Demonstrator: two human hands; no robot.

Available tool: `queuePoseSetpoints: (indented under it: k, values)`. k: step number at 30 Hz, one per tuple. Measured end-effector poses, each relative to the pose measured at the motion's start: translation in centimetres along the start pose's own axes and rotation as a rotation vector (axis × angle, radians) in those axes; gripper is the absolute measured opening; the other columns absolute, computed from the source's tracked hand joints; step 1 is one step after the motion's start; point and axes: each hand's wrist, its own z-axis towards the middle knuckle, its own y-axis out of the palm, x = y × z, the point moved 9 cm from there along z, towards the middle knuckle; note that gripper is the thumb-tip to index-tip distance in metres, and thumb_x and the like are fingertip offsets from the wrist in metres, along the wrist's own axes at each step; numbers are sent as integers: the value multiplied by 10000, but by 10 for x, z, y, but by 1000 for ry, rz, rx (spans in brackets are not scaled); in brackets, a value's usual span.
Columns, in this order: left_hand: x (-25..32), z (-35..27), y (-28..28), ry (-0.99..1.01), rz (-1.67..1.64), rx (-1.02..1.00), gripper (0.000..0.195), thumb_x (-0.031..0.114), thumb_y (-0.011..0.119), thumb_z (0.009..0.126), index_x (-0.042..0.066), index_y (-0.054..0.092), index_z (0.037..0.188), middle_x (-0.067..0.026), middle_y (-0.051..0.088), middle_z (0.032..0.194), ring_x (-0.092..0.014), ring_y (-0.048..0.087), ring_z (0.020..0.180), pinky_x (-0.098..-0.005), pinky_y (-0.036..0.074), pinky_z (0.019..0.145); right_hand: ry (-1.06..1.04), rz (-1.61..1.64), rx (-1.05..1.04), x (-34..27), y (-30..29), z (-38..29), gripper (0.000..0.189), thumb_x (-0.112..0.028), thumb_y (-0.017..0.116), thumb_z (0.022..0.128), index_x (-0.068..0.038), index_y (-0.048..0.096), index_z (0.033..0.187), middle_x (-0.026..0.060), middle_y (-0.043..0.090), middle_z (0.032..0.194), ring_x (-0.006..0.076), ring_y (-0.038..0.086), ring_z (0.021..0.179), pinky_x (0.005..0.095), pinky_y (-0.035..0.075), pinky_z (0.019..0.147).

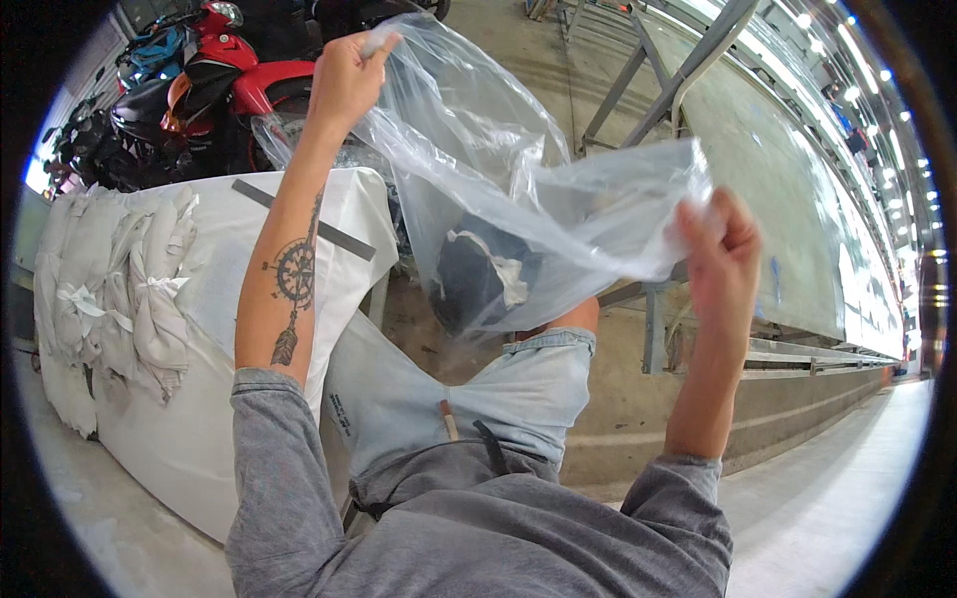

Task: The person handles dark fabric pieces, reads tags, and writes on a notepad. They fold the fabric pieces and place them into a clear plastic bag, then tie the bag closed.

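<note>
A large clear plastic bag (478, 127) hangs between my two raised hands, its mouth spread wide. My left hand (351, 78) pinches one side of the rim at the upper left. On the other side, my right hand (721, 232), slightly blurred, grips the opposite edge. Low in the bag sits or shows through a dark bundle (475, 276) with a white strip across it; the film blurs it, and I cannot tell what it is or whether it lies inside or behind the plastic.
At left, a white-covered table (149, 441) carries several tied bundles of pale fabric (119, 291) and a flat grey metal bar (348, 241). Beyond it stands a red motorcycle (232, 63) among others. A long table with a pale greenish top (755, 187) and grey metal legs (617, 93) runs along the right.
</note>
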Motion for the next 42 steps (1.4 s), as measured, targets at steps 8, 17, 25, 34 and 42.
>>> queuePoseSetpoints:
  k: [8, 17, 25, 34, 42]
  values:
    - [-6, -49, 72, 35, 162, -139, 212, 209, 708, 996, 46, 759, 1122, -227, 645, 712, -296, 664, 591, -427, 498, 602, 486, -672, -203, 77, -44, -48, 271, -197, 825, 925, -3, 650, 854, 6, 609, 636, 88, 606, 630, 283, 462, 574]
    - [62, -50, 62, 136, 504, -271, 206, 240, 691, 988, 36, 699, 965, -251, 699, 816, -467, 699, 858, -525, 536, 691, -240, -624, 71, 44, -26, 67, 961, -495, 951, 728, -88, 546, 1499, 231, 732, 1262, 341, 725, 1091, 452, 564, 961]
    - [11, -93, 6, -295, 614, -245, 783, 752, 667, 897, -20, 690, 772, -239, 719, 730, -428, 755, 797, -498, 572, 745, 933, -634, -905, 513, 55, -62, 1174, -695, 909, 648, 28, 542, 1497, 206, 651, 1371, 347, 627, 1243, 468, 515, 1070]
    - [-22, -125, 52, -484, 64, -372, 285, 247, 757, 959, -16, 717, 859, -37, 624, 603, -129, 589, 479, -310, 490, 465, 403, -621, -503, 283, -17, 116, 187, -83, 725, 884, 14, 716, 1044, 153, 766, 862, 223, 765, 716, 371, 627, 627]
    - [21, -83, 102, -846, -584, -130, 155, 126, 685, 913, 47, 639, 787, -53, 613, 691, -182, 630, 592, -379, 580, 557, -40, -220, -414, 134, 46, 52, 631, -467, 869, 823, -13, 700, 1228, 270, 757, 1108, 415, 734, 1080, 517, 586, 938]
